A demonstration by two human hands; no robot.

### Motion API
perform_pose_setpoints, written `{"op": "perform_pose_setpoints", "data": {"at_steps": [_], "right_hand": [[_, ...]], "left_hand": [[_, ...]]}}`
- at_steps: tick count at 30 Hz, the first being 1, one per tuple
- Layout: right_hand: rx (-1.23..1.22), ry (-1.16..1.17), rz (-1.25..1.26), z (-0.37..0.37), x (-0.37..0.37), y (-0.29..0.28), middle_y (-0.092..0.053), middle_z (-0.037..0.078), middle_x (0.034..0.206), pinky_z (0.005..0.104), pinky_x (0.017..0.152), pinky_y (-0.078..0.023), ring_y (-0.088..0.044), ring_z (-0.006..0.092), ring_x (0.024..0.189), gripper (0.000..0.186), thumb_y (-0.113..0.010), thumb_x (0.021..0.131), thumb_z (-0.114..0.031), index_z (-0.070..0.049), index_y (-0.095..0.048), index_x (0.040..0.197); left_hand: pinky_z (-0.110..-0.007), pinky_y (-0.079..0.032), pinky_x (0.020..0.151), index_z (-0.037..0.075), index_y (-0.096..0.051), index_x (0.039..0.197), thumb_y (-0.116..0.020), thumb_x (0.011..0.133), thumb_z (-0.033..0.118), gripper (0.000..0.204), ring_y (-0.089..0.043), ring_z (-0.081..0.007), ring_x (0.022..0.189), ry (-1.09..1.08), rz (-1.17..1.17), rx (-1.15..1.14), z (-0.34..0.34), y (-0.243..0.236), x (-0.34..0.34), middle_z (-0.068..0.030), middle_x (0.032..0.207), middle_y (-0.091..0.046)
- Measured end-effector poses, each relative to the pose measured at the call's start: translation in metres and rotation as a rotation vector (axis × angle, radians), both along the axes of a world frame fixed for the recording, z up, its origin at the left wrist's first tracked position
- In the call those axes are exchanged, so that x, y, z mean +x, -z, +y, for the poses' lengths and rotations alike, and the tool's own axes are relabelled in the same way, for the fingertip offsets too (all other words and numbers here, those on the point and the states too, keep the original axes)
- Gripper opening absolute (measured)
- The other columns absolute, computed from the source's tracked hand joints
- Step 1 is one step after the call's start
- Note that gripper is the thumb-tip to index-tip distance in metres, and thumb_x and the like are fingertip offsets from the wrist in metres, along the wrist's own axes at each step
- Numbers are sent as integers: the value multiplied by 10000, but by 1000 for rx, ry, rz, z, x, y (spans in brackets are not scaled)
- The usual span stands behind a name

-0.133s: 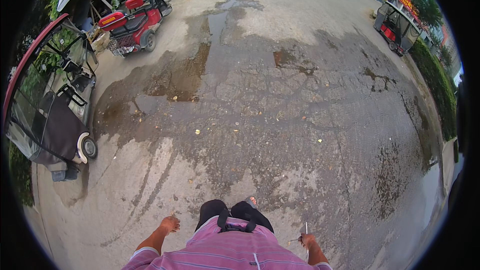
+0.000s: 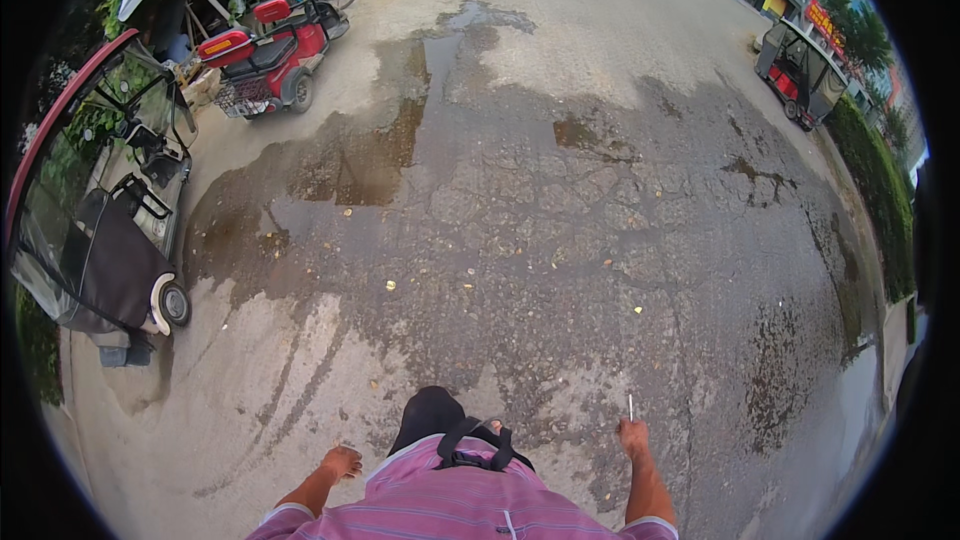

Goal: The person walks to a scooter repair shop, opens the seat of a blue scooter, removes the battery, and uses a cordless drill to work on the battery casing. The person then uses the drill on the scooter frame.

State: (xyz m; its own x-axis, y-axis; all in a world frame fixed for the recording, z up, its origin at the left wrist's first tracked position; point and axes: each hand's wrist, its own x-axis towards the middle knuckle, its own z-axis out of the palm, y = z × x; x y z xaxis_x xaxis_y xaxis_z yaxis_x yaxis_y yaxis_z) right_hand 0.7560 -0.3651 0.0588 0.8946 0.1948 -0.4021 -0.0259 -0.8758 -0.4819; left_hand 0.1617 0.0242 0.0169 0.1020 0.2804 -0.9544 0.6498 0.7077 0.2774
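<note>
My right hand (image 2: 632, 434) reaches forward at the right of my body, closed round a thin white stick (image 2: 631, 407) that points up and away from me. Its lower part is hidden by the fist, and its exact kind is too small to tell. At the left of my body, my left hand (image 2: 343, 462) hangs over the pavement, fingers loosely bent and a little apart, holding nothing. Between the arms are my striped pink shirt, a black strap (image 2: 462, 430) at the waist and one dark-trousered leg stepping forward.
Wet, cracked pavement (image 2: 540, 210) with brown puddles (image 2: 380, 155) lies ahead. A covered three-wheeler (image 2: 120, 230) stands close on the left, with a red three-wheeled scooter (image 2: 265, 65) beyond it. Another covered vehicle (image 2: 800, 75) is parked at the far right beside a hedge (image 2: 870, 170).
My right arm has swung forward with the white stick, which now shows only above the fist. My left hand has dropped back slightly. The legs have shifted in stride.
</note>
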Motion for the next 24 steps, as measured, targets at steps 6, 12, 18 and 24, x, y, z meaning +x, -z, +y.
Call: {"op": "perform_pose_setpoints", "data": {"at_steps": [6, 12, 18, 24], "right_hand": [[119, -86, -25, 189, 99, 9, -665, 106, 654, 346, 605, -486, -637, 197, 629, 390, -558, 874, -326, 1, -692, 708], [91, 227, 415, 212, 122, 55, -658, 78, 656, 355, 502, -477, -603, 181, 548, 355, -576, 904, -329, -32, -672, 737], [-227, 282, 825, 235, 80, 109, -662, 87, 675, 339, 474, -451, -579, 196, 526, 308, -565, 904, -297, -44, -668, 761], [-195, 312, 869, 341, 175, 138, -661, 95, 655, 348, 517, -472, -607, 201, 552, 318, -580, 889, -284, -23, -666, 728]], "left_hand": [[-379, -521, 626, 114, -619, 903, -566, 925, 214, 115, -667, -207, 732, 19, 74, -49, 137, 8, 23, -49, 807, -652], [-380, -514, 606, 76, -629, 958, -613, 894, 243, 179, -654, -210, 687, -11, 23, 66, 306, 21, 176, -76, 816, -656], [-340, -522, 556, 60, -616, 994, -638, 904, 199, 167, -661, -209, 654, 184, -91, 463, 499, -4, 326, -75, 796, -672], [-373, -570, 606, 38, -628, 998, -618, 924, 196, 175, -686, -231, 687, -73, -142, 322, 590, 55, 449, -99, 826, -685]]}}
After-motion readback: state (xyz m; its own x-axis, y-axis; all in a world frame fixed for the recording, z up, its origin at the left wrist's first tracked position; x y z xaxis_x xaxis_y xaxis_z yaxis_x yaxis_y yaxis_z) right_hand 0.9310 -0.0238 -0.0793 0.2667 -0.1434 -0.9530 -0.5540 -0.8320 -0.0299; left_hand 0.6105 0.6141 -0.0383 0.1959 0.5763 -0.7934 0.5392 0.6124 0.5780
